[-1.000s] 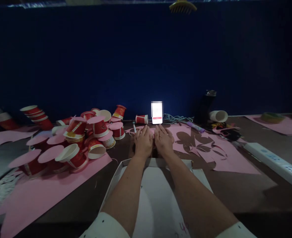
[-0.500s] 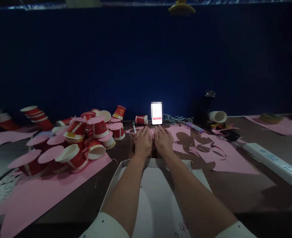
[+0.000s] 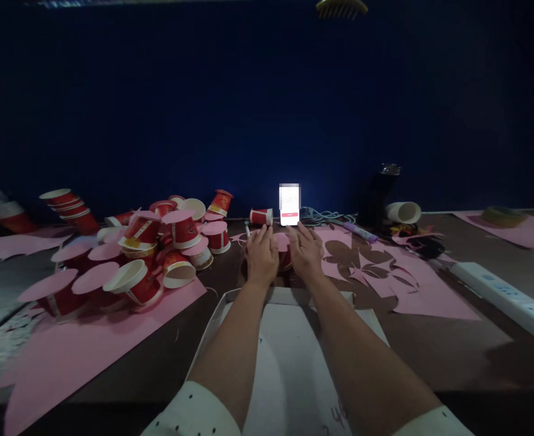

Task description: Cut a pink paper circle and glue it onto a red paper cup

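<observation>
Between my two hands a red paper cup (image 3: pixel 284 261) stands with a pink paper disc (image 3: pixel 284 242) on its top. My left hand (image 3: pixel 262 257) lies at the disc's left edge, fingers stretched forward and flat. On the other side, my right hand (image 3: pixel 307 251) has its fingers extended and slightly apart at the disc's right edge. Much of the cup is hidden by the hands. Just beyond them a lit phone (image 3: pixel 289 206) stands upright, and another red cup (image 3: pixel 261 217) lies on its side.
A heap of red cups, several topped with pink discs (image 3: pixel 95 277), fills the left on pink paper (image 3: pixel 112 345). Cut pink scraps (image 3: pixel 424 297), a glue tube (image 3: pixel 361 233) and a white power strip (image 3: pixel 507 290) are to the right. An open white box (image 3: pixel 289 357) sits under my forearms.
My hands have moved apart, and more of the pink disc and the red cup shows between them. The whole view has shifted slightly.
</observation>
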`<move>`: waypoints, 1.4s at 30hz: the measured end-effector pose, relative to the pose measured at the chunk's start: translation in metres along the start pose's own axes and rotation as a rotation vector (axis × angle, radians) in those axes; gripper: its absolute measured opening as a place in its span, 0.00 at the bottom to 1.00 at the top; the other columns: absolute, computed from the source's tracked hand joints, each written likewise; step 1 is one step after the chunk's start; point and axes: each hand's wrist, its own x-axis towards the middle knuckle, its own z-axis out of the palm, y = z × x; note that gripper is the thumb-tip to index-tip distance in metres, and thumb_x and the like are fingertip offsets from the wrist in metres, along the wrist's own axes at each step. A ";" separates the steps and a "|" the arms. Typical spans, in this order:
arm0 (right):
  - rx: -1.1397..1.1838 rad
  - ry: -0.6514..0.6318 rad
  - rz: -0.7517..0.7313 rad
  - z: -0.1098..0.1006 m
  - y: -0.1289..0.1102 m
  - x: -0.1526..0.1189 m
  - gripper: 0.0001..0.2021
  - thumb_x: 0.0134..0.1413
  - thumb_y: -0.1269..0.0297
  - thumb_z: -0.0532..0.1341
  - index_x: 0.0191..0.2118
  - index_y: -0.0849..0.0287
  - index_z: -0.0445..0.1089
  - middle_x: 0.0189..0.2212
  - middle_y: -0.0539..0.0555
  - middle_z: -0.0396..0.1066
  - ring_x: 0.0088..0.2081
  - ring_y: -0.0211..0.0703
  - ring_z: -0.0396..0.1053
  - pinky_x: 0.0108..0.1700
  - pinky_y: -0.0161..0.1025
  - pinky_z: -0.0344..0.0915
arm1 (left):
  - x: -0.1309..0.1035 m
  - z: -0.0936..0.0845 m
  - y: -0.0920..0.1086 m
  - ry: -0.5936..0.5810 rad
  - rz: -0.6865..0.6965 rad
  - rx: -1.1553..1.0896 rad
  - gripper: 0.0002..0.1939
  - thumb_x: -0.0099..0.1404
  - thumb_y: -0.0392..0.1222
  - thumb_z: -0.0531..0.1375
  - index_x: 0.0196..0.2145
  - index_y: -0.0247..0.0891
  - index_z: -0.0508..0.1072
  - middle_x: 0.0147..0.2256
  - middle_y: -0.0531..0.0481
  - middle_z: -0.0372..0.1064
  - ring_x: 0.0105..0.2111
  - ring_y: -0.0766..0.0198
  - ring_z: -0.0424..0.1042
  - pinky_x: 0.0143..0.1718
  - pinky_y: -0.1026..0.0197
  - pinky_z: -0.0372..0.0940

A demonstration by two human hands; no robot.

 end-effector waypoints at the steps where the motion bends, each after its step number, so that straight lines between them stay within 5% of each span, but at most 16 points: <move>1: -0.002 -0.013 -0.007 0.000 -0.001 -0.001 0.21 0.62 0.52 0.43 0.51 0.46 0.68 0.54 0.50 0.65 0.60 0.46 0.52 0.60 0.55 0.44 | -0.001 0.001 0.001 -0.018 -0.001 0.018 0.26 0.69 0.47 0.40 0.55 0.34 0.65 0.57 0.42 0.60 0.58 0.55 0.56 0.59 0.47 0.48; 11: -0.056 -0.100 0.032 -0.001 -0.012 -0.001 0.22 0.61 0.50 0.43 0.47 0.46 0.71 0.56 0.49 0.62 0.61 0.48 0.49 0.61 0.56 0.43 | -0.001 0.002 0.004 -0.093 -0.026 0.051 0.23 0.69 0.47 0.40 0.52 0.40 0.69 0.57 0.47 0.61 0.57 0.56 0.55 0.58 0.46 0.49; 26: -0.108 -0.149 0.081 -0.008 -0.020 -0.006 0.22 0.61 0.48 0.43 0.51 0.45 0.68 0.60 0.48 0.57 0.62 0.54 0.47 0.60 0.61 0.43 | -0.002 0.002 0.004 -0.075 -0.024 0.027 0.23 0.69 0.47 0.41 0.51 0.38 0.69 0.56 0.45 0.62 0.57 0.54 0.56 0.57 0.45 0.49; 32: -0.060 -0.076 0.050 -0.005 -0.014 -0.005 0.22 0.61 0.48 0.44 0.56 0.45 0.62 0.59 0.49 0.58 0.61 0.49 0.48 0.60 0.54 0.45 | -0.001 0.006 -0.001 -0.039 0.011 -0.028 0.25 0.68 0.47 0.43 0.56 0.33 0.63 0.56 0.40 0.61 0.57 0.54 0.56 0.58 0.47 0.49; 37: 0.010 0.059 0.114 -0.005 0.000 0.001 0.25 0.63 0.53 0.40 0.59 0.54 0.59 0.59 0.56 0.58 0.60 0.48 0.52 0.59 0.53 0.48 | -0.001 0.008 -0.006 0.071 -0.036 -0.091 0.25 0.68 0.45 0.41 0.56 0.29 0.62 0.54 0.37 0.64 0.55 0.56 0.60 0.58 0.49 0.50; 42: 0.011 -0.007 0.180 -0.006 0.001 0.000 0.25 0.63 0.54 0.39 0.57 0.53 0.62 0.59 0.54 0.59 0.60 0.49 0.52 0.60 0.52 0.47 | -0.003 0.005 -0.006 0.070 -0.081 -0.039 0.25 0.68 0.44 0.41 0.54 0.31 0.65 0.56 0.39 0.62 0.57 0.55 0.57 0.58 0.48 0.50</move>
